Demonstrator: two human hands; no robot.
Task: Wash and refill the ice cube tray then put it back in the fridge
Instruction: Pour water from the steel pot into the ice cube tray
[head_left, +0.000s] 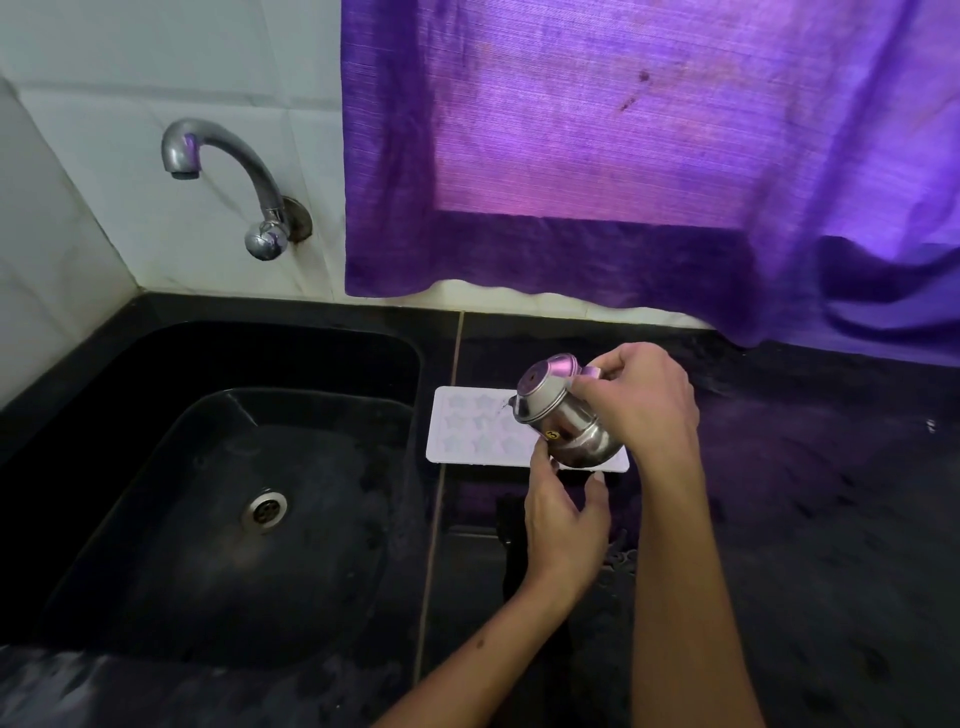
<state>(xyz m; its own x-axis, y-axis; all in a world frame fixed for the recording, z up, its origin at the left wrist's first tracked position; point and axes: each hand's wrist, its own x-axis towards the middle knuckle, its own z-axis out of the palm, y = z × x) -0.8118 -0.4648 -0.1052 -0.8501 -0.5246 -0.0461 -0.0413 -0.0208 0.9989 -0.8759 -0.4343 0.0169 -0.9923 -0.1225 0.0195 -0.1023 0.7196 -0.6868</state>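
Head view, looking down at a black stone counter with a black sink sunk into its left side. The white ice cube tray, star-shaped pockets facing up, lies flat on the counter just right of the sink's right rim, near the back wall. Over the tray's right end there's a small steel jug, tipped to the left, spout pointing down toward the pockets. The right hand has its fingers curled round the jug's handle at the top. The left hand comes in from below, thumb and fingertips touching the jug's rounded base, the other fingers loosely spread. Whether water is running out of the spout, I can't tell. A curved chrome tap sticks out of the white tiled wall above the sink's back edge, and the steel drain shows in the middle of the basin. A purple curtain hangs over the counter's back edge.
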